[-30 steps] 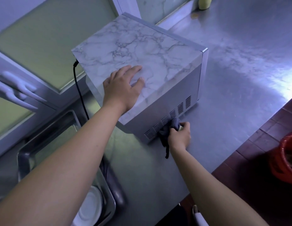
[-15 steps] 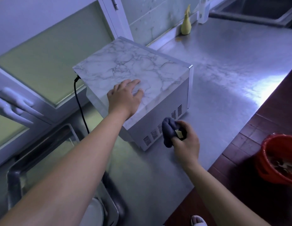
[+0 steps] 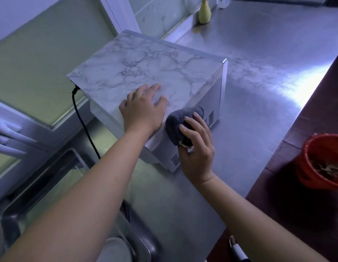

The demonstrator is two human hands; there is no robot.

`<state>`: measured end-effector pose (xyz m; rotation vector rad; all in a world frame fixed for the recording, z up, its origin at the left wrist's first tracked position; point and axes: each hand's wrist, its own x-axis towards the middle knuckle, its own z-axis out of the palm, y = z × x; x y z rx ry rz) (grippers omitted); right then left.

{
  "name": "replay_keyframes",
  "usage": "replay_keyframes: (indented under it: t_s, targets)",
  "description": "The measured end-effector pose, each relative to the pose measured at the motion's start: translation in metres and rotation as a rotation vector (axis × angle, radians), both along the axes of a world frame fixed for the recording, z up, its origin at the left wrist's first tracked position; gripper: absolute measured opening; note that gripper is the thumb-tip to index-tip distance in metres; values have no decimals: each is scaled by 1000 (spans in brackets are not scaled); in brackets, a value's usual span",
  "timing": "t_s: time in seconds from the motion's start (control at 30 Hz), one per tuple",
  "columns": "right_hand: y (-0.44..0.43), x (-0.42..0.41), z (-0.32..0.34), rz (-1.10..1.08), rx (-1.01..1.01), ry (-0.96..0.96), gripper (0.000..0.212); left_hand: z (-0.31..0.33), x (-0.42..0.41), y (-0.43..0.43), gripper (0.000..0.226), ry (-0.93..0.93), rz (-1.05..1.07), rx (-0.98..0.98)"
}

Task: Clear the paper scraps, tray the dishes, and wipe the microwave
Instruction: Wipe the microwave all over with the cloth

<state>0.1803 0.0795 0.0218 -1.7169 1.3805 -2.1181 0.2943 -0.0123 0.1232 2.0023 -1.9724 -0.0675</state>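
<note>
Far left of the microwave (image 3: 145, 72), down low, there's a metal tray (image 3: 39, 176) with what looks like a white plate (image 3: 115, 250) in it, but it's pretty blurry. A black power cord (image 3: 83, 121) runs from the microwave's back left corner down toward the tray. The microwave itself sits on the stainless counter (image 3: 258, 91), with a marble-look wrap on top and vent slots along the side that faces the camera. The left hand (image 3: 141, 110) is flat on the microwave's top near its front edge, palm down, fingers spread and straight, not holding anything. Just to the right of it, a balled-up grey cloth (image 3: 179, 125) is squished against the upper edge of the vented side. The right hand (image 3: 198, 152) has its fingers curled round the cloth and is pressing it onto the microwave. The two hands are nearly touching. Behind the microwave, by the wall, stands a small yellowish pear-shaped thing (image 3: 204, 12). Way off to the right of the microwave, past the counter edge and down on the dark tiled floor, there's a red bucket (image 3: 323, 163) with pale scraps (image 3: 328, 169) in it.
</note>
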Motion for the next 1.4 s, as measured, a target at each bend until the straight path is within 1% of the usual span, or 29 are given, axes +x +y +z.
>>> replay_keyframes:
  t_s: [0.07, 0.13, 0.23, 0.3, 0.37, 0.43, 0.47, 0.53, 0.63, 0.7, 0.77, 0.83, 0.97, 1.03, 1.1, 1.17, 1.23, 1.33, 1.4]
  targets:
    - [2, 3, -14, 4, 4, -29, 35, -1, 0, 0, 46, 2, 0, -2]
    - [6, 4, -36, 21, 53, -31, 39, -1, 0, 1, 46, -1, 0, -1]
    - [12, 1, -73, 24, 181, -39, 49, -2, 1, 1, 45, -5, -2, 3]
    - [14, 1, -92, 22, 271, -56, 52, -2, 1, 1, 46, -2, -5, 3]
    - [16, 2, -104, 11, 359, -40, 45, -2, 1, 0, 46, -4, -4, 4]
    - [22, -1, -117, 25, 455, 26, 26, -1, 1, 0, 46, -5, 2, 10]
    - [26, -4, -120, 46, 503, 71, 23, -1, 1, 1, 46, -4, 3, 12]
    - [30, -11, -121, 121, 576, 161, 27, 1, 0, 1, 46, 3, 2, 17]
    - [28, -25, -112, 232, 632, 235, 36, 2, -1, 3, 48, 14, 6, 24]
    - [27, -35, -103, 300, 681, 228, 41, 3, -2, 3, 49, 18, 12, 31]
    - [32, -45, -91, 326, 715, 171, 43, 4, -2, 4, 47, 17, 16, 36]
    - [41, -49, -72, 319, 662, 103, 43, 5, -2, 4, 46, 16, 18, 43]
    - [50, -40, -10, 277, 329, 11, 46, 9, -4, 5, 43, 36, 31, 50]
    - [46, -31, 18, 248, 174, 10, 40, 12, -4, 6, 41, 66, 40, 43]
    - [39, -18, 36, 229, 75, 55, 29, 14, -3, 5, 39, 105, 44, 38]
    - [34, -3, 40, 199, 38, 131, 20, 16, -1, 4, 38, 165, 51, 41]
    - [32, 10, 31, 146, 16, 183, 18, 16, 0, 4, 38, 222, 58, 34]
    - [33, 18, 4, 113, -16, 180, 16, 14, 0, 5, 38, 259, 58, 12]
    - [36, 19, -17, 116, 1, 207, 15, 14, 0, 5, 38, 261, 55, 11]
